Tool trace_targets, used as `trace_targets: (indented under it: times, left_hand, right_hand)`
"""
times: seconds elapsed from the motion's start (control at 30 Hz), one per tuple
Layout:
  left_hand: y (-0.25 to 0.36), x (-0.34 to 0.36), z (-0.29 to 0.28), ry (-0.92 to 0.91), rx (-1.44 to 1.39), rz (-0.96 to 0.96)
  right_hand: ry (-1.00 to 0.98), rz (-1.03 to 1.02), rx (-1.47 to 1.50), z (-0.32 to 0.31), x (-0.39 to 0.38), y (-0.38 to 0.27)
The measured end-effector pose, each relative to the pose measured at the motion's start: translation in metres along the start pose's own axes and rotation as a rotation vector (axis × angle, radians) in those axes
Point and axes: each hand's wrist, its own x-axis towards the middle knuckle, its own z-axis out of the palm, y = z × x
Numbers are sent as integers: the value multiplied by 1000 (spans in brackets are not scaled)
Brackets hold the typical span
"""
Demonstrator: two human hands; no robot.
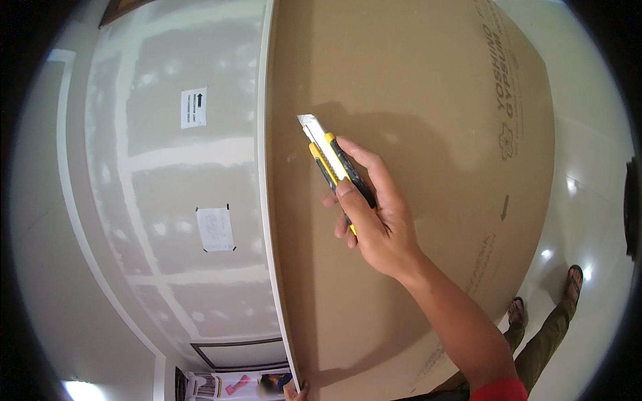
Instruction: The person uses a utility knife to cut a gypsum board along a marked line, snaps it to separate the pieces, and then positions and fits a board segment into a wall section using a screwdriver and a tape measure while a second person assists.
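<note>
My right hand is closed around a yellow-and-black utility knife, thumb on its body, with a short stretch of blade out at the upper left. The knife is over a large brown gypsum board, near its long white-edged left side. At the bottom, a partly cropped hand, apparently my left hand, grips that same edge with fingers and thumb.
Left of the board is a patched grey wall with taped papers, and a banner with a blurred figure lies low. At the right, legs in olive trousers and sandalled feet stand on glossy floor tiles.
</note>
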Motion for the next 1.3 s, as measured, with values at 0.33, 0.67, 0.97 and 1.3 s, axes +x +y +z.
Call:
trace_targets:
  times: [0.33, 0.67, 0.97, 1.3]
  left_hand:
    - [-27, -1, 3, 5, -32, -35]
    - [-49, -4, -5, -70, 21, -80]
    - [18, -4, 1, 2, 36, -25]
    - [28, -4, 9, 15, -45, -18]
  right_hand:
    - [83, -32, 23, -2, 69, -35]
    - [89, 40, 2, 7, 99, -53]
    - [73, 32, -18, 4, 89, -47]
    - [23, -4, -78, -3, 75, -31]
